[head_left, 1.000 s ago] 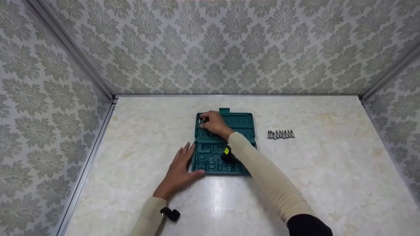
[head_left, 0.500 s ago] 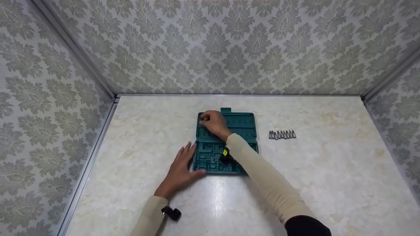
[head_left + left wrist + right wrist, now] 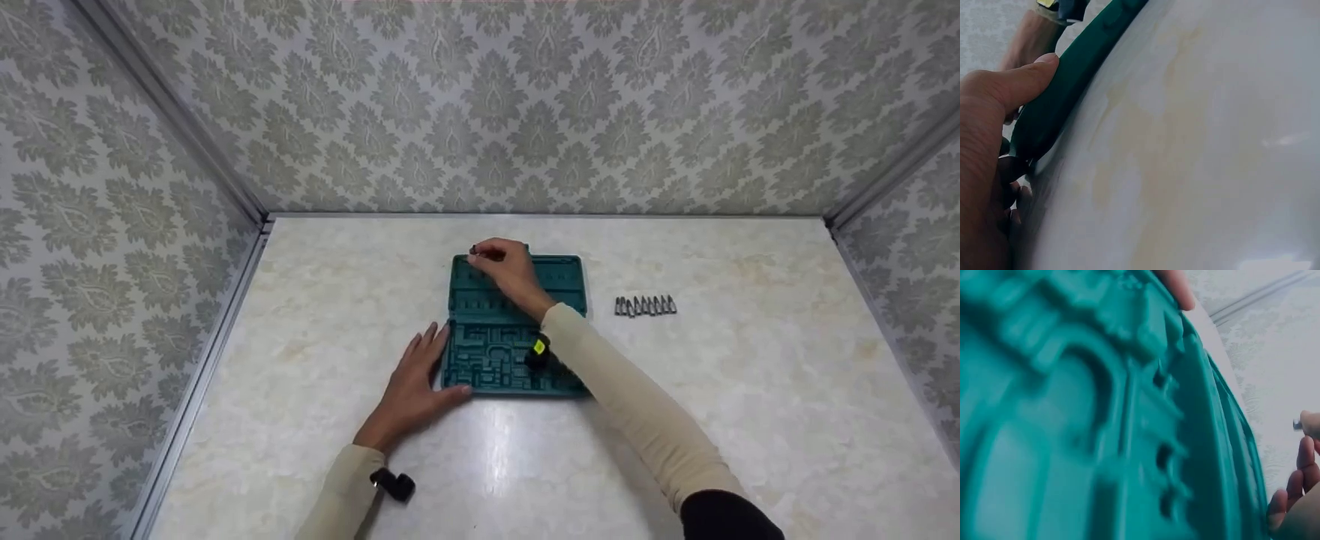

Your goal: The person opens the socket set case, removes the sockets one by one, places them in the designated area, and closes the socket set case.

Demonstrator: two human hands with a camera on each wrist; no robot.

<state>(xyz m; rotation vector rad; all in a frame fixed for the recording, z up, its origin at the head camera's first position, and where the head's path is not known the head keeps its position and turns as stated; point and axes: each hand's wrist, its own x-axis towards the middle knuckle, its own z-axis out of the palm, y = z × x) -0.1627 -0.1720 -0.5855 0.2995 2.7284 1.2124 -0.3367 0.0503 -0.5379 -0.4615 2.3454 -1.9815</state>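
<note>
A green plastic tool case (image 3: pixel 480 360) lies unfolded on the table, its moulded recesses facing up. Along its left side rests my left hand (image 3: pixel 409 397), fingers straight and thumb on the near edge; the left wrist view has that thumb (image 3: pixel 1033 81) on the case wall. My right hand (image 3: pixel 510 266) is over the far half, near its upper left corner. Between thumb and fingertips it pinches a small dark metal bit (image 3: pixel 473 250), whose tip also shows in the right wrist view (image 3: pixel 1297 424). The fingers hide most of the bit.
A row of several pointed metal bits (image 3: pixel 645 306) lies on the pale marbled table (image 3: pixel 765 375) right of the case. Patterned wall panels (image 3: pixel 491 112) rise behind and at both sides. The right forearm (image 3: pixel 622 397) crosses over the case's right half.
My right hand has lifted from the far half's left recesses and moved up and slightly right, the small metal bit now showing in its fingertips. The left hand has stayed at the case.
</note>
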